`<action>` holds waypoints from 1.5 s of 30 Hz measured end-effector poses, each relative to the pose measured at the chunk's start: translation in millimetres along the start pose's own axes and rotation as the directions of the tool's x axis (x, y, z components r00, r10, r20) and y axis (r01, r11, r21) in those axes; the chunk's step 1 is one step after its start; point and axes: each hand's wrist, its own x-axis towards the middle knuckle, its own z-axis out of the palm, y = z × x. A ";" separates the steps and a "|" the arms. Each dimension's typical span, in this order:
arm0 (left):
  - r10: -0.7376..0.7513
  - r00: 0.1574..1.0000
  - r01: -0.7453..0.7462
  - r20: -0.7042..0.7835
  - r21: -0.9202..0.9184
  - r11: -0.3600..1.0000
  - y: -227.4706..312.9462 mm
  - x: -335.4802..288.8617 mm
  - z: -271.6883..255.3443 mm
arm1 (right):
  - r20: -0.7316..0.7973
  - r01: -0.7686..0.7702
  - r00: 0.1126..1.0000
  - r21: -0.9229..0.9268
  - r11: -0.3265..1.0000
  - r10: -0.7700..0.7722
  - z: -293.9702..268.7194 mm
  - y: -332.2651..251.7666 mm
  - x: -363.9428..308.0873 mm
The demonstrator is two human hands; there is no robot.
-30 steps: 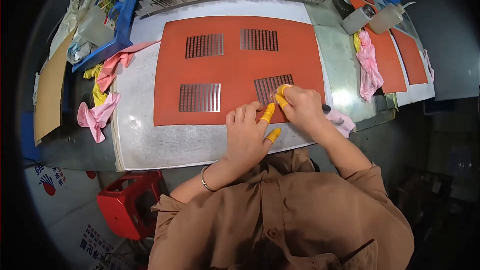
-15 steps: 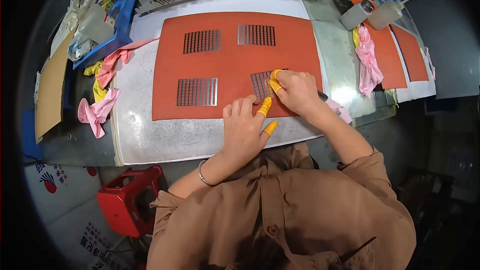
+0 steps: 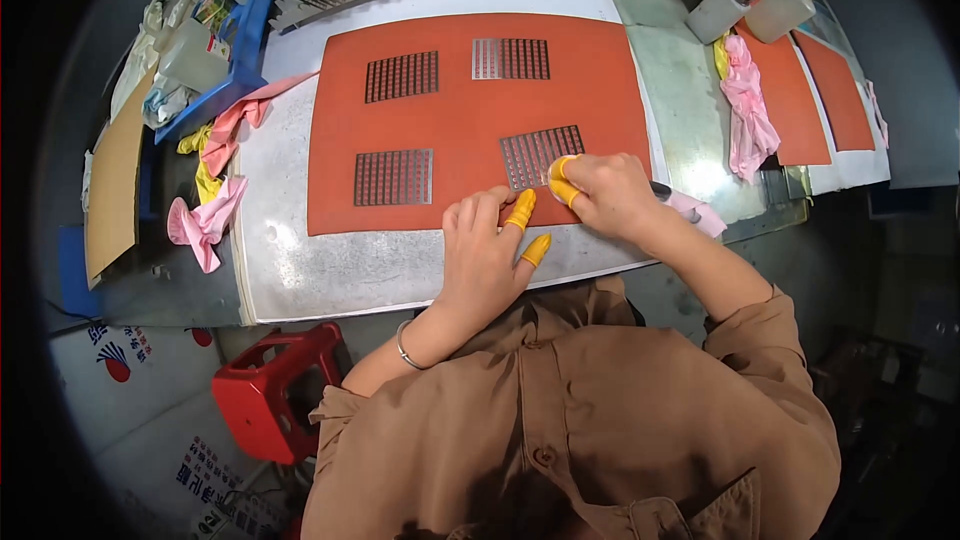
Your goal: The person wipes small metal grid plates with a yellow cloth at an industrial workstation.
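Hands have crept slightly down-frame since a second ago. Right hand (image 3: 610, 195) pinches its yellow-capped fingers together on the lower-right grid patch (image 3: 540, 155) of the orange sheet (image 3: 470, 110); left hand (image 3: 485, 250) lies flat, fingers together, on the sheet's lower edge, so work stays at that patch.

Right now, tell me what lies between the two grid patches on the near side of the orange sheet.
In the head view, only bare orange sheet lies between the near left grid patch and the near right grid patch. The left hand sits nearer, below that gap.
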 end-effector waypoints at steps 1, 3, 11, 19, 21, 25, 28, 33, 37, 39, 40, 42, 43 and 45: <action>-0.001 1.000 0.001 0.003 0.001 1.000 1.4 0.6 0.2 | -0.005 -0.007 1.000 -0.009 1.000 0.007 -0.7 5.8 2.4; 0.018 1.000 -0.018 -0.021 0.020 1.000 2.8 3.5 -1.9 | -0.044 -0.018 0.999 0.009 1.000 0.018 -4.9 13.4 15.7; 0.071 0.997 -0.072 0.040 0.045 0.996 7.9 5.6 1.2 | -0.034 0.073 0.997 0.020 0.997 -0.072 -2.2 22.3 19.1; 0.070 0.997 -0.073 0.037 0.088 0.994 8.0 6.6 0.3 | 0.087 0.117 0.989 0.065 0.991 -0.123 -2.2 10.7 17.0; 0.067 0.997 -0.070 0.031 0.086 0.994 9.5 5.5 1.2 | 0.119 0.118 0.985 0.068 0.991 -0.125 -5.4 9.1 9.4; 0.085 0.995 -0.089 0.046 0.097 0.991 8.1 1.9 0.3 | 0.133 0.117 0.983 0.065 0.991 -0.125 -5.7 8.4 16.1; 0.086 0.996 -0.088 0.037 0.083 0.993 7.6 0.9 0.9 | 0.163 0.136 0.976 0.070 0.988 -0.146 -9.1 5.9 11.9; 0.092 0.994 -0.095 0.050 0.059 0.994 7.0 3.7 0.4 | 0.300 0.147 0.935 0.158 0.976 -0.190 -41.8 13.6 11.4; 0.117 0.991 -0.117 0.061 -0.004 0.993 10.8 10.4 -5.7 | 0.033 -0.195 0.980 0.315 0.929 0.194 -109.1 39.2 5.7; 0.122 0.990 -0.122 0.076 -0.003 0.992 10.1 4.5 -11.6 | -0.043 -0.284 0.954 0.199 0.938 0.298 -138.9 53.5 8.9; 0.117 0.989 -0.118 0.090 0.003 0.993 7.9 8.1 -8.2 | -0.134 -0.266 0.951 0.101 0.959 0.278 -154.4 68.1 11.7; 0.094 0.985 -0.097 0.148 0.016 0.995 9.1 10.6 -7.5 | -0.242 -0.311 0.927 -0.066 0.948 0.287 -184.2 103.6 17.8; 0.105 0.984 -0.110 0.143 0.022 0.994 11.8 11.9 -7.0 | -0.293 -0.332 0.917 -0.181 0.926 0.271 -200.0 121.0 20.8; 0.139 0.982 -0.142 0.125 0.023 0.990 13.4 11.6 -5.1 | -0.335 -0.418 0.886 -0.274 0.866 0.321 -223.4 145.3 31.9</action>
